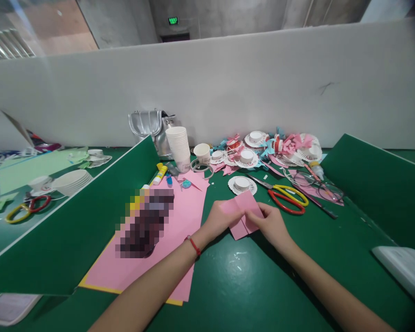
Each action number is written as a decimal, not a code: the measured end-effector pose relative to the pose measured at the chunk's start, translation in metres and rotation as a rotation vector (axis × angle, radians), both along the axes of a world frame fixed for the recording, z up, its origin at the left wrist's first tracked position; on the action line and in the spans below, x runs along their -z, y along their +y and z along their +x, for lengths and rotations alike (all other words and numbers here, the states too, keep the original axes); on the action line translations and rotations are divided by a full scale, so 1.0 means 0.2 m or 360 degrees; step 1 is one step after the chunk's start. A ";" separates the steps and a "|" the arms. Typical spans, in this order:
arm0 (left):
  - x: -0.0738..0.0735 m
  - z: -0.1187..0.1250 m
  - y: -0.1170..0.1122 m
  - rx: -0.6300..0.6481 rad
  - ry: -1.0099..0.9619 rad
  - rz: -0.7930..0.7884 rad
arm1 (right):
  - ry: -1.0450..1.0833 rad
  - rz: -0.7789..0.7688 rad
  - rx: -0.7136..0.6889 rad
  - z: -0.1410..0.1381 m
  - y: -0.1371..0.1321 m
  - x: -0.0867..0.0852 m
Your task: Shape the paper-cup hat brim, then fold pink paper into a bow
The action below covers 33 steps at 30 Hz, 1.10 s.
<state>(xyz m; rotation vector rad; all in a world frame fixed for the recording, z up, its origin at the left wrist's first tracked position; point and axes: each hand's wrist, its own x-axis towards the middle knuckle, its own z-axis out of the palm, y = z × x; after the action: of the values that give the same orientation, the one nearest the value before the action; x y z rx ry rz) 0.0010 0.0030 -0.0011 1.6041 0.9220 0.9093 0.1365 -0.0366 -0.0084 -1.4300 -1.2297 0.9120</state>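
A small piece of pink paper (244, 233) with crease lines is held up between my two hands above the green table. My left hand (219, 220) grips its left side, thumb pressed on the front. On the right side, my right hand (271, 223) pinches the paper between thumb and fingers. Just beyond the paper lies a white paper piece with a fringed rim and a raised cup base (242, 184). Scissors with red and yellow handles (288, 199) rest beyond my right hand, blades partly apart.
Large pink sheets (180, 240) lie at left, with a blurred dark object (145, 226) on them. Behind stand stacked paper cups (178, 145), a tape roll (202, 169), a glue stick (160, 174) and a silver bag (148, 124). Green dividers (376, 184) flank the table; eyeglasses (330, 191) lie at right.
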 end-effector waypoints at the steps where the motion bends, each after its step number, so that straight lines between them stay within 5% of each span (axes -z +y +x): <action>1: 0.00 0.00 0.00 -0.0004 0.0065 0.0066 | -0.0025 0.0010 0.0007 0.01 0.00 0.00; 9: 0.00 -0.01 0.02 0.0024 0.0157 0.0165 | -0.0022 0.0042 0.0160 0.15 0.05 0.00; 15: -0.02 -0.01 0.03 0.0185 0.0255 0.0185 | -0.0045 -0.0023 -0.0347 0.10 0.03 -0.01; 18: -0.02 -0.02 0.02 0.0238 0.0272 0.0144 | -0.0129 -0.0051 -0.0347 0.08 0.01 -0.02; 24: -0.04 -0.01 -0.02 -0.0008 0.0155 -0.0107 | -0.0304 -0.0078 -0.0217 0.07 0.00 -0.03; 33: -0.04 0.01 -0.02 -0.0116 -0.0113 -0.0139 | -0.0328 -0.0104 -0.0190 0.07 0.01 -0.01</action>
<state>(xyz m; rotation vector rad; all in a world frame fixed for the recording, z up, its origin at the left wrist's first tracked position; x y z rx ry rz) 0.0033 -0.0020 0.0075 1.4631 0.9628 0.9571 0.1502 -0.0343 -0.0063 -1.5457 -1.4630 0.9095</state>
